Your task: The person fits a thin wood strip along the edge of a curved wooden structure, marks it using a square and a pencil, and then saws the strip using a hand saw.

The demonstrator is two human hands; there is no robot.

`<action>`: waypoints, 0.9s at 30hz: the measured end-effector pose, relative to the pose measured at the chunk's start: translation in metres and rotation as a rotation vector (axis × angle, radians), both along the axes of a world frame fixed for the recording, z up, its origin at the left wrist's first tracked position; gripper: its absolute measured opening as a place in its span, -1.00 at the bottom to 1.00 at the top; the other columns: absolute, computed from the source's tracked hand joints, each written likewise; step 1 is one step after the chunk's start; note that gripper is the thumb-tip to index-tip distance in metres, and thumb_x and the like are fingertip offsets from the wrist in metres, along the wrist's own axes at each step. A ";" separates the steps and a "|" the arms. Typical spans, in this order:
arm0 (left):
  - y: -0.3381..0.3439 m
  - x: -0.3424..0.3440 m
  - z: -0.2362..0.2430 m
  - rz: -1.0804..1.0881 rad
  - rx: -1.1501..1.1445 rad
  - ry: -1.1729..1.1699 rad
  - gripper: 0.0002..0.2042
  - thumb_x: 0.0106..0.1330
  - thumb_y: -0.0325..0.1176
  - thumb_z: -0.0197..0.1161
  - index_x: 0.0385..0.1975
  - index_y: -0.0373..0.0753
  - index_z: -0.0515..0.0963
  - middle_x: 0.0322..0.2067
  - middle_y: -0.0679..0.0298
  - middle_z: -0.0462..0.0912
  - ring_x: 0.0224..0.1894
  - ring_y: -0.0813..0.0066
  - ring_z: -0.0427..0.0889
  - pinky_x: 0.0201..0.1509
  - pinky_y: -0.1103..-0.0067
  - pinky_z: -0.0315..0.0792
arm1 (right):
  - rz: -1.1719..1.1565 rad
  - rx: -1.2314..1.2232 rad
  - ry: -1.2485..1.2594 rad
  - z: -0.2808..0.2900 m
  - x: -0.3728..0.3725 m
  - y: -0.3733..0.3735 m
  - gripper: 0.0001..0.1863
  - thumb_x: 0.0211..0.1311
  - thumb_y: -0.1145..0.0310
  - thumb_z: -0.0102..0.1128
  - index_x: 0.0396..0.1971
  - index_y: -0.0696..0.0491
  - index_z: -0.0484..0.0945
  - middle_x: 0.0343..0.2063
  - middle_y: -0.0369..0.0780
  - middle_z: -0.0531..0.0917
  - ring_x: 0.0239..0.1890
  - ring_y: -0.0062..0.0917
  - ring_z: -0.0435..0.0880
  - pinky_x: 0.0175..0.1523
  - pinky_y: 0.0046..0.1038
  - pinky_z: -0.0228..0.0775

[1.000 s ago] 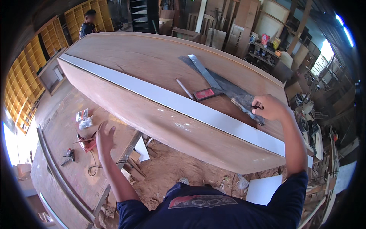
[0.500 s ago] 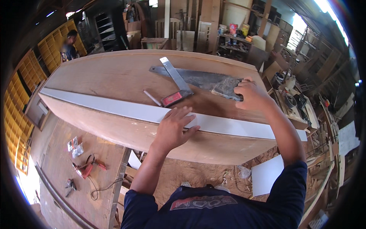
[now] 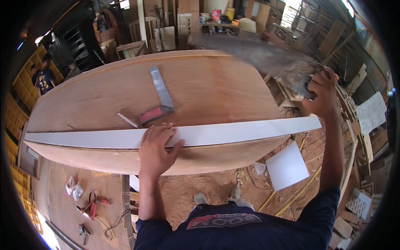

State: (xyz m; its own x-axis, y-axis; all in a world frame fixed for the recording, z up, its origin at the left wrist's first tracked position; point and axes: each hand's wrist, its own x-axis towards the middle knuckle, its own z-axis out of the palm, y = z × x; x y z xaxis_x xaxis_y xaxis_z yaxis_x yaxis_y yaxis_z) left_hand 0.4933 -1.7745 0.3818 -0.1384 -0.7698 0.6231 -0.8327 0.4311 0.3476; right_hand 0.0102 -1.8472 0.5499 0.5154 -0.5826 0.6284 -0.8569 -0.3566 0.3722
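Note:
My right hand [image 3: 323,93] is closed around the handle of a hand saw [image 3: 271,58]. The saw is held up in the air past the right end of the wooden panel, its blade pointing left and smeared by motion. A long white strip [image 3: 233,129] lies along the near edge of a large brown wooden box-like piece [image 3: 200,83], its right end sticking out past the wood. My left hand [image 3: 157,148] rests on the strip near its middle, fingers spread and lying over it. Just beyond are a try square [image 3: 161,93] with a red-marked stock and a thin pencil-like stick [image 3: 128,120].
A lower wooden table [image 3: 58,179] at the left bears a red corded power tool [image 3: 92,208], a dark clamp-like tool [image 3: 84,231] and small plastic packets [image 3: 74,188]. A white board [image 3: 287,166] lies on the dirt floor. Two people [image 3: 43,77] stand at the far left.
My right hand has lifted the saw off the wooden surface and carried it right, past the panel's end. My left hand stays on the strip. The view has shifted to the right.

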 end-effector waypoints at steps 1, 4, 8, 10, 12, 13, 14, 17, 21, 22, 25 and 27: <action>-0.001 -0.002 -0.002 0.000 0.002 -0.022 -0.67 0.25 -0.24 0.55 -0.05 -0.23 0.72 0.08 0.06 0.78 0.22 -0.04 0.68 0.35 0.16 0.48 | -0.028 0.006 0.002 -0.007 -0.020 0.011 -0.77 -0.29 0.35 0.46 -0.60 0.08 0.58 -0.40 -0.22 0.55 -0.07 -0.21 0.59 0.56 -0.01 0.16; -0.001 0.001 -0.005 -0.025 0.010 0.014 -0.68 0.28 -0.27 0.52 -0.05 -0.28 0.70 0.05 0.02 0.78 0.21 -0.04 0.68 0.35 0.16 0.46 | -0.155 -0.220 -0.262 -0.031 -0.070 0.058 -0.79 -0.04 0.41 0.45 -0.52 0.14 0.54 -0.35 -0.21 0.59 -0.07 -0.14 0.57 0.44 -0.04 0.20; 0.006 -0.018 0.008 0.039 0.114 0.032 -0.61 0.30 -0.20 0.51 0.01 -0.31 0.68 0.09 -0.02 0.75 0.22 -0.09 0.66 0.38 0.14 0.44 | -0.082 -0.066 -0.929 -0.085 -0.131 0.126 -0.81 0.26 0.38 0.37 -0.40 0.16 0.55 -0.35 -0.27 0.57 -0.18 -0.45 0.54 0.10 -0.30 0.36; 0.007 -0.047 0.015 0.041 0.110 0.023 -0.57 0.29 -0.17 0.52 0.05 -0.32 0.68 0.11 -0.03 0.74 0.24 -0.10 0.64 0.39 0.14 0.43 | 0.106 0.041 -1.270 -0.125 -0.163 0.167 -0.83 0.34 0.36 0.32 -0.28 0.13 0.55 -0.36 -0.34 0.53 -0.32 -0.65 0.46 -0.21 -0.49 0.31; 0.006 -0.082 0.015 0.049 0.115 0.024 -0.53 0.29 -0.14 0.53 0.08 -0.32 0.67 0.14 -0.04 0.72 0.26 -0.10 0.62 0.41 0.14 0.42 | 0.224 0.049 -1.435 -0.160 -0.180 0.198 -0.80 0.33 0.33 0.33 -0.20 0.10 0.54 -0.39 -0.39 0.49 -0.44 -0.75 0.37 -0.37 -0.60 0.18; 0.004 -0.102 0.014 -0.029 0.115 0.006 -0.51 0.28 -0.14 0.54 0.11 -0.29 0.67 0.16 -0.03 0.71 0.28 -0.07 0.62 0.41 0.17 0.43 | 0.220 0.001 -1.442 -0.171 -0.183 0.210 -0.77 0.30 0.32 0.35 -0.18 0.09 0.53 -0.43 -0.41 0.47 -0.49 -0.78 0.34 -0.41 -0.63 0.13; 0.003 -0.121 0.014 -0.099 0.116 -0.016 -0.50 0.28 -0.14 0.54 0.15 -0.26 0.66 0.19 -0.02 0.70 0.29 -0.05 0.62 0.41 0.20 0.44 | 0.218 0.061 -1.481 -0.181 -0.190 0.224 -0.76 0.29 0.29 0.35 -0.21 0.09 0.53 -0.47 -0.43 0.45 -0.52 -0.77 0.33 -0.42 -0.63 0.13; -0.005 -0.199 0.023 -0.258 0.213 -0.057 -0.44 0.33 -0.01 0.48 0.19 -0.28 0.64 0.29 -0.04 0.63 0.35 -0.05 0.57 0.46 0.21 0.41 | 0.187 0.196 -1.648 -0.211 -0.203 0.269 -0.74 0.27 0.22 0.35 -0.27 0.08 0.52 -0.55 -0.44 0.42 -0.57 -0.76 0.33 -0.46 -0.62 0.11; -0.034 -0.283 0.013 -0.337 0.204 -0.054 -0.44 0.42 0.05 0.37 0.22 -0.28 0.63 0.32 -0.05 0.59 0.38 -0.08 0.54 0.46 0.19 0.41 | 0.105 0.385 -1.798 -0.261 -0.227 0.318 -0.70 0.24 0.14 0.34 -0.33 0.07 0.54 -0.60 -0.42 0.46 -0.63 -0.74 0.36 -0.52 -0.59 0.12; -0.046 -0.295 0.003 -0.316 0.175 -0.049 -0.47 0.45 0.03 0.34 0.21 -0.27 0.64 0.30 -0.03 0.61 0.36 -0.08 0.55 0.45 0.19 0.42 | 0.080 0.406 -1.832 -0.277 -0.231 0.329 -0.69 0.23 0.12 0.35 -0.35 0.07 0.54 -0.60 -0.41 0.48 -0.63 -0.73 0.39 -0.52 -0.60 0.14; -0.063 -0.314 -0.008 -0.234 0.146 -0.075 -0.53 0.48 -0.01 0.31 0.19 -0.24 0.66 0.21 0.02 0.65 0.29 -0.06 0.58 0.40 0.18 0.45 | -0.002 0.504 -1.854 -0.290 -0.241 0.352 -0.65 0.18 0.06 0.38 -0.48 0.05 0.54 -0.60 -0.40 0.48 -0.59 -0.69 0.41 -0.48 -0.57 0.18; -0.060 -0.323 -0.019 -0.189 0.193 -0.110 -0.57 0.48 -0.04 0.31 0.16 -0.22 0.68 0.16 0.05 0.67 0.25 -0.05 0.60 0.37 0.18 0.47 | -0.064 0.511 -1.715 -0.309 -0.259 0.359 -0.62 0.16 0.03 0.37 -0.50 0.06 0.54 -0.56 -0.39 0.47 -0.52 -0.66 0.40 -0.40 -0.51 0.16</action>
State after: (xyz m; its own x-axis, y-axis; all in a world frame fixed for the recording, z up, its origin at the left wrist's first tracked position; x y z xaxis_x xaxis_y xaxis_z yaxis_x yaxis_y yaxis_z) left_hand 0.1699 -1.8342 0.3630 -0.3493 -0.8269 0.4406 -0.7811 0.5168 0.3505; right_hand -0.2488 -1.4882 0.2409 -0.4824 -0.8625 0.1525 -0.1441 -0.0936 -0.9851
